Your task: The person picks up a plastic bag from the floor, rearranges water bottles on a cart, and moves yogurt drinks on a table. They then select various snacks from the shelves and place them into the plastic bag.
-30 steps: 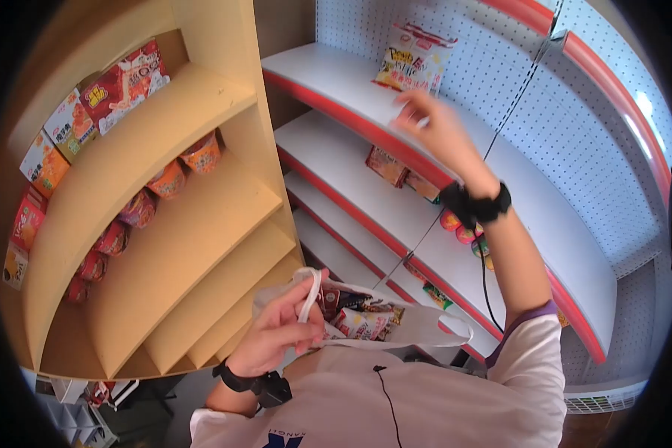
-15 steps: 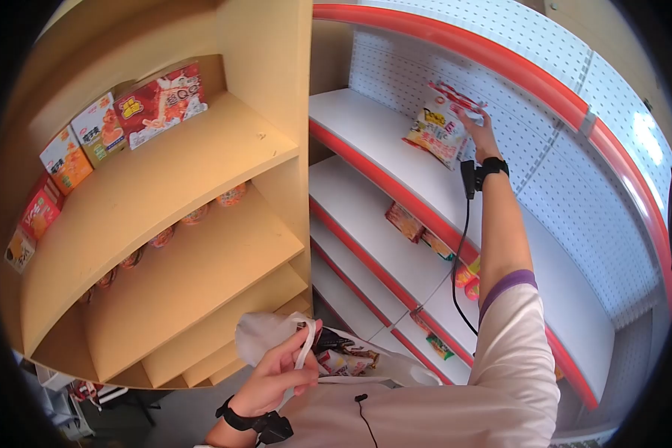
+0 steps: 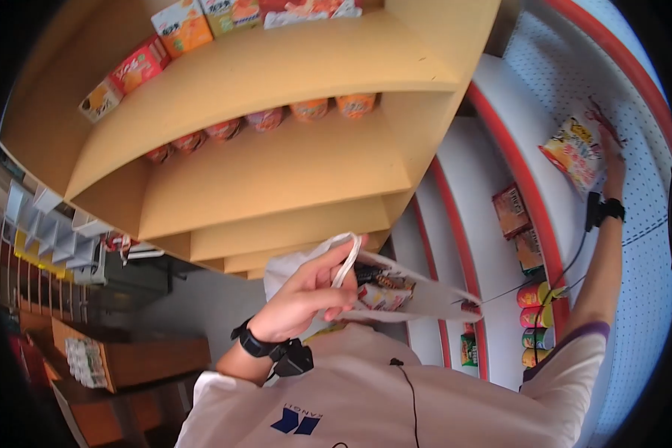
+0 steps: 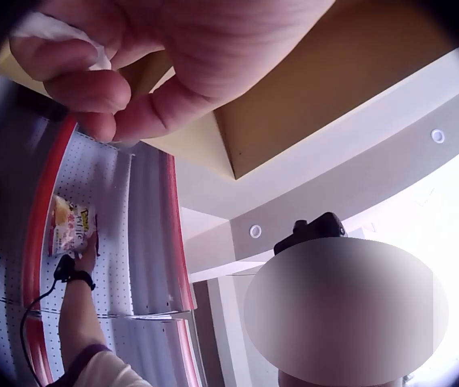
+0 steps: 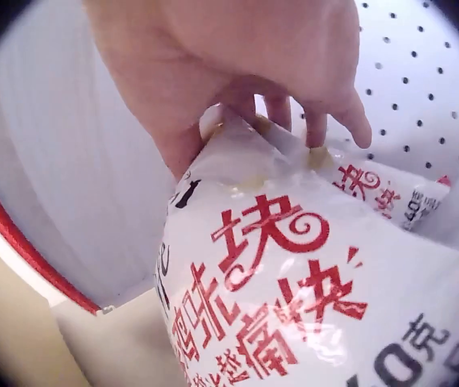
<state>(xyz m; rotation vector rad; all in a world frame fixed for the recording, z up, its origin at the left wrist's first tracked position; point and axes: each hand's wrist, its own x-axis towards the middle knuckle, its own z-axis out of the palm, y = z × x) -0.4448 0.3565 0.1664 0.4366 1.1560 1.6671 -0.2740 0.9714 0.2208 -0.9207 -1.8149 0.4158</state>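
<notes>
My right hand (image 3: 611, 149) reaches up to the top white shelf and grips the upper edge of a yellow and white snack bag (image 3: 575, 153) that leans on the pegboard back wall. In the right wrist view the fingers (image 5: 326, 105) pinch the crinkled top of that snack bag (image 5: 294, 298), printed with red characters. My left hand (image 3: 306, 295) holds the handle of a white tote bag (image 3: 418, 299) against my chest; several snack packets show inside it. In the left wrist view the left hand (image 4: 133, 72) is curled round the white handle (image 4: 52, 32).
A wooden shelf unit (image 3: 276, 172) at left carries boxes (image 3: 138, 63) and cup noodles (image 3: 310, 110). The white shelves with red edges (image 3: 530, 201) hold brown packets (image 3: 511, 210) and several cans (image 3: 534, 317). A wooden crate (image 3: 127, 362) and a rack stand at lower left.
My head has turned, so the shelves now tilt across the view. The right hand went from reaching toward the snack bag to gripping its top. The left hand still holds the tote.
</notes>
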